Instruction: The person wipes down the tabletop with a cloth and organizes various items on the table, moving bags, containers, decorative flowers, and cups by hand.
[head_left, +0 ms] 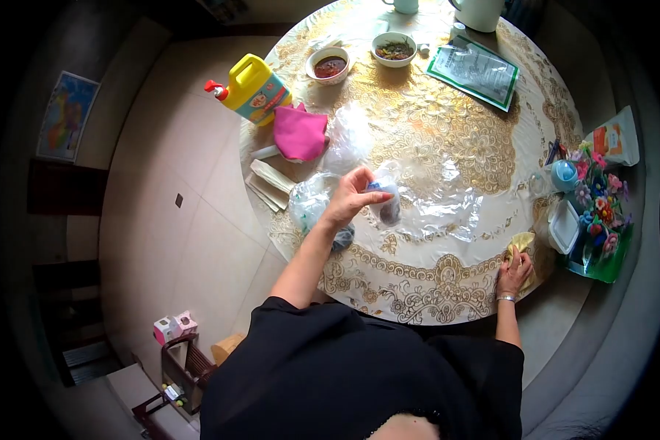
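Note:
My left hand (353,196) is closed, pinching a small clear plastic bag (389,208) with something dark inside, above the left part of the round table. Beside that wrist sits a larger clear plastic bag (306,198), and a dark round item under the forearm is partly hidden. A crumpled clear bag (350,136) lies just beyond the hand. At the table's right front edge, my right hand (515,273) presses on a folded yellow cloth (521,242), fingers bent over it.
A yellow pump jug (253,92), pink cloth (301,133) and folded paper (271,183) line the table's left edge. Farther back are two bowls of food (331,66) and a green-edged packet (475,71). Craft flowers (605,209) and a white container (564,227) stand at right.

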Tool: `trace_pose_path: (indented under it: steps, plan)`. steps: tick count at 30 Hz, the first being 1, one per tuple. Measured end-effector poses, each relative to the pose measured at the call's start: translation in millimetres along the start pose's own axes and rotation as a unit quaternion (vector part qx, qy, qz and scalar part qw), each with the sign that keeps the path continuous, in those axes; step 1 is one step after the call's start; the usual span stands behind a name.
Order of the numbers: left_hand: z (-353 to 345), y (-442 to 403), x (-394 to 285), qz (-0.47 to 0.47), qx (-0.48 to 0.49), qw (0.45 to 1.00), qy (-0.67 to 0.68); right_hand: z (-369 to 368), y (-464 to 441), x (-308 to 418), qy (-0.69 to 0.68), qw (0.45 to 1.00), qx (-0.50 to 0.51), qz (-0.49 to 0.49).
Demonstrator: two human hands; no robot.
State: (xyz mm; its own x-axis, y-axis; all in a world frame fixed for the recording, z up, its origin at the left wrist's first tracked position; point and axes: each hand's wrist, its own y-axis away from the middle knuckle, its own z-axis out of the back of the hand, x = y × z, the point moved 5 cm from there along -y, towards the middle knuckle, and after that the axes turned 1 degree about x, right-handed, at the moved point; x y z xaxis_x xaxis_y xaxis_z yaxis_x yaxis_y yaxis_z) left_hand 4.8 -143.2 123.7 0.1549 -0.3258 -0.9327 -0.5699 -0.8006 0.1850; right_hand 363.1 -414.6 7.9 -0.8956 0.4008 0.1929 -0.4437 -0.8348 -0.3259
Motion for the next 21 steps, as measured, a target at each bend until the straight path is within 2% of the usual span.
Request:
trace_pose_path:
  steps: [3, 6, 15, 18, 19, 21]
  plan:
    - [-1.8, 1.8, -3.7, -0.027, 0.004, 0.994, 0.107, 1.5, -1.2, 1.3, -0.008, 1.000, 0.003, -0.007]
    - [-6.4, 6.8, -8.9, -0.013, -0.039, 0.991, 0.124, 0.0, 0.6, -2.2, -0.018, 1.000, 0.006, 0.000]
    - [8.1, 31.8, -8.2, 0.023, -0.057, 0.995, 0.081, -0.6, -2.9, -4.6, -0.071, 0.995, 0.071, -0.017]
    - [21.6, 53.9, -21.7, 0.024, -0.079, 0.994, -0.075, -3.5, 0.2, 26.0, -0.121, 0.989, 0.087, 0.022]
    - [26.2, 62.4, -42.9, -0.045, -0.095, 0.974, -0.201, -8.8, 1.4, 44.7, -0.146, 0.983, 0.106, 0.032]
    - [42.4, 80.5, -72.9, -0.162, -0.168, 0.943, -0.237, -18.9, 12.0, 86.3, -0.157, 0.976, 0.138, 0.066]
